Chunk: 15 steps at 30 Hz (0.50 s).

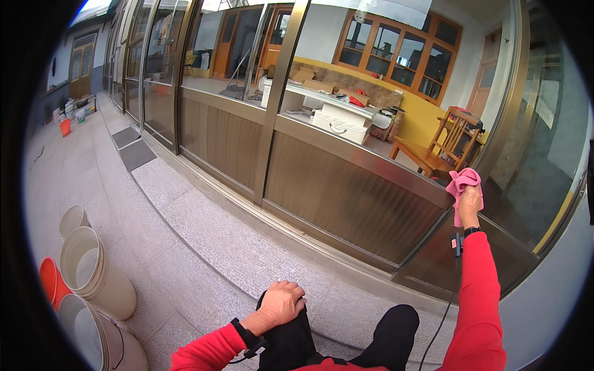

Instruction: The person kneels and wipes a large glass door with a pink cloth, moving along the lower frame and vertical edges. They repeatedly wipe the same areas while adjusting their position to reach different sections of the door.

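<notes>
My right hand [469,202] grips a bunched pink cloth [465,180]. The arm is stretched out to the right, and the cloth is against the brown metal frame [417,174] of a glazed door panel, near its right-hand upright. My left hand [281,300] rests on my knee in black trousers [287,338], holding nothing, with its fingers draped over the kneecap. Below the glass [320,88] the door has a ribbed brown lower panel [343,199]. Black straps with small cabled devices sit on both wrists.
Several pale buckets [116,283] and an orange-red bucket [54,280] stand at lower left. A stone step [213,241] runs along the doors, with grey mats [137,156] farther off. Behind the glass are a wooden chair [436,148] and a white table [341,123]. A black cable [438,320] hangs by my right arm.
</notes>
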{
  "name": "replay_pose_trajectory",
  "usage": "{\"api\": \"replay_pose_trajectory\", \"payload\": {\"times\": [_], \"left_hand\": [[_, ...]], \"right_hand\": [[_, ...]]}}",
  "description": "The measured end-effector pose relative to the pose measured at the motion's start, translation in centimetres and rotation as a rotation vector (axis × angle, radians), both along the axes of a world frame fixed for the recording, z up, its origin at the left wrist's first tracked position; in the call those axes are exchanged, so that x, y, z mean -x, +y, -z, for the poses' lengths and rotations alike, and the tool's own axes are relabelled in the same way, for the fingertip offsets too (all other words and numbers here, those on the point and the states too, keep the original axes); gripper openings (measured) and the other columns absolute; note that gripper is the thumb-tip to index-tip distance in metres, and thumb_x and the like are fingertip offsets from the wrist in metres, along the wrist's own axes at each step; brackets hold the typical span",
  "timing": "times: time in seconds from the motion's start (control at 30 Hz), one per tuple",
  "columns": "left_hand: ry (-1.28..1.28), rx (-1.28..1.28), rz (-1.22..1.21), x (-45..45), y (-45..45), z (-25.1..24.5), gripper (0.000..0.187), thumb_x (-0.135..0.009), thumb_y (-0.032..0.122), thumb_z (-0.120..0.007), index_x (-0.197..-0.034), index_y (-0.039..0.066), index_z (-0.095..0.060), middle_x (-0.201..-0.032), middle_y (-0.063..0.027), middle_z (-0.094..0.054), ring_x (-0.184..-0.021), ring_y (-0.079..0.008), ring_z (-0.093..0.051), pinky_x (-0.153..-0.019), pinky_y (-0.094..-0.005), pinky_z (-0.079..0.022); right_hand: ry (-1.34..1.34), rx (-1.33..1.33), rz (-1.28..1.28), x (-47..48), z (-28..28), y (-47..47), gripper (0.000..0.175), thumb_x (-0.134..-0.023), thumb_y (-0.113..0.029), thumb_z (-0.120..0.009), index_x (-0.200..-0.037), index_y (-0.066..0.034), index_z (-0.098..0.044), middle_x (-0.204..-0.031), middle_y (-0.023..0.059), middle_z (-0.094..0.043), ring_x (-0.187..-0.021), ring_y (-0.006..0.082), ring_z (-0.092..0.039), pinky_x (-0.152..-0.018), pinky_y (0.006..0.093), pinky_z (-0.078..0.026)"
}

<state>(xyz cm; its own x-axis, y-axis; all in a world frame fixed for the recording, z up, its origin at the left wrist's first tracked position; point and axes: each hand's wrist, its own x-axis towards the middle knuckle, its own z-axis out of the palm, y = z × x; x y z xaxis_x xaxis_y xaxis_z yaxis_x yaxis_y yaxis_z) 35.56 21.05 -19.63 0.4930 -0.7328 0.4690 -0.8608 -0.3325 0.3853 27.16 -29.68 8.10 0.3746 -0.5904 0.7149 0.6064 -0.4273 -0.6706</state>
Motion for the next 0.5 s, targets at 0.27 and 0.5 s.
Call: {"api": "replay_pose_trajectory", "payload": {"times": [0.27, 0.5], "left_hand": [[0.026, 0.096, -0.001, -0.4, 6.3, -0.9, 0.016, -0.085, 0.024, -0.067, -0.091, 0.01, -0.068, -0.09, -0.0072, -0.066, -0.089, -0.0296, -0.062, -0.081, -0.0415, -0.047], [0.126, -0.073, -0.404, 2.1, 9.9, -2.8, 0.013, -0.085, 0.021, -0.068, -0.09, 0.008, -0.07, -0.09, -0.0119, -0.068, -0.088, -0.032, -0.064, -0.079, -0.0408, -0.049]], "right_hand": [[0.935, 0.999, 1.321, -1.7, 2.4, -4.6, 0.018, -0.085, -0.01, -0.062, -0.103, -0.0066, -0.066, -0.104, 0.0108, -0.062, -0.102, 0.0277, -0.061, -0.077, 0.0392, -0.055], [0.949, 0.92, 1.307, -3.3, 5.9, -4.9, 0.025, -0.083, -0.003, -0.061, -0.106, -0.0077, -0.065, -0.108, 0.0126, -0.061, -0.105, 0.0288, -0.058, -0.087, 0.0385, -0.05]]}}
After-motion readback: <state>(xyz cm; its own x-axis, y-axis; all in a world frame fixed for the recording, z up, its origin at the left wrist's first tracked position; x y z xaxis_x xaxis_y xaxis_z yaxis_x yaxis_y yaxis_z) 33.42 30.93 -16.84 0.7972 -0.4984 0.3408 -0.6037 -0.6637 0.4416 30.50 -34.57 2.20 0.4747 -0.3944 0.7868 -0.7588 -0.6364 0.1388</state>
